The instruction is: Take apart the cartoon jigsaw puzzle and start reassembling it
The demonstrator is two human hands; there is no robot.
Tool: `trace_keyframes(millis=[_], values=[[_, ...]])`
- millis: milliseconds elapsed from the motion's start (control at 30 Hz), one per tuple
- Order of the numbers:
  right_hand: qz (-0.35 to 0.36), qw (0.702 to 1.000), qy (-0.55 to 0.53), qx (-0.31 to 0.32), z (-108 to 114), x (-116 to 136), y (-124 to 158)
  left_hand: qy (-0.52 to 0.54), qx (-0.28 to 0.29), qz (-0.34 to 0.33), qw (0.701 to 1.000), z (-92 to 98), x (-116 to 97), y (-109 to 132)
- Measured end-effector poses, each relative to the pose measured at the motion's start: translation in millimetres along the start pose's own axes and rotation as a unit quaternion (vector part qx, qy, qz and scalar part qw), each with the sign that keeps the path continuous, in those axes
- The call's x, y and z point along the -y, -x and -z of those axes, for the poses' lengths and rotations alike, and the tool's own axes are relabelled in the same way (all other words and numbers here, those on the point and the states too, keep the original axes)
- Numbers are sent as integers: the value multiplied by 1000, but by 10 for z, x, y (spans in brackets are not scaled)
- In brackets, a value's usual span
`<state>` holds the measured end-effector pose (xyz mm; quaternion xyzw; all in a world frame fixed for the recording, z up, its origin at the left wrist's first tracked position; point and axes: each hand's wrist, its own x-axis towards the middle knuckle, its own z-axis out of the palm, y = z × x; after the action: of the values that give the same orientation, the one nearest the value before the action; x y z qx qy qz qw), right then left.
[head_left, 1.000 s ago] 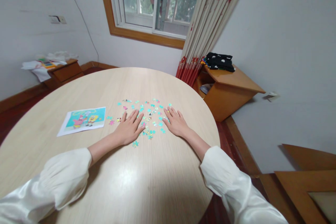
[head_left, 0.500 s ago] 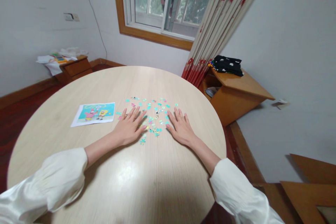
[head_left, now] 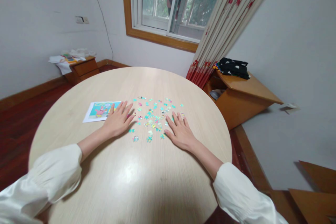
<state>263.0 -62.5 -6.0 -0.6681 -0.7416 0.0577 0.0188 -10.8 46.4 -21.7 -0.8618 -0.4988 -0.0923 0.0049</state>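
Small glossy turquoise, pink and yellow jigsaw pieces (head_left: 149,116) lie flat, their knobs turned every which way with no shared direction; they are too small for me to tell each long axis. They are scattered on 1 round, pale wood-grain table (head_left: 118,182), to the right of the left hand (head_left: 117,122), to the left of the right hand (head_left: 181,133) and beyond its fingertips. A few are just beside the left fingertips, and some are partly hidden by the right fingers. The left hand is palm down, fingers spread, with nothing visibly gripped; the right hand is likewise palm down, fanned and released. I cannot tell whether the left fingers touch what is beneath them. 1 white rectangular paper sheet (head_left: 99,111) with a turquoise cartoon print lies to the left of the left hand, which covers part of its right end in this view; its long axis runs side to side. The pieces crowd too closely for an exact count, but there are more than 20. There are 2 puffed cream sleeves (head_left: 56,173), 1 behind each hand, and 1 folded black cloth (head_left: 233,68) well beyond the right hand.
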Motion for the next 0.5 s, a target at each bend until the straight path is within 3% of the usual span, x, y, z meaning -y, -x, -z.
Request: trace_keyframes(millis=[100, 200, 367, 500], values=[[32, 999, -5, -14, 26, 164, -163, -23, 23, 73, 997, -6, 219, -104], [38, 999, -7, 1, -37, 243, -257, -36, 44, 128, 990, -43, 453, -44], [31, 999, -3, 14, -147, 172, -177, -54, 34, 116, 991, -42, 767, 217], [18, 999, -7, 27, -99, 178, -161, -60, -15, 70, 996, 71, 634, 222]])
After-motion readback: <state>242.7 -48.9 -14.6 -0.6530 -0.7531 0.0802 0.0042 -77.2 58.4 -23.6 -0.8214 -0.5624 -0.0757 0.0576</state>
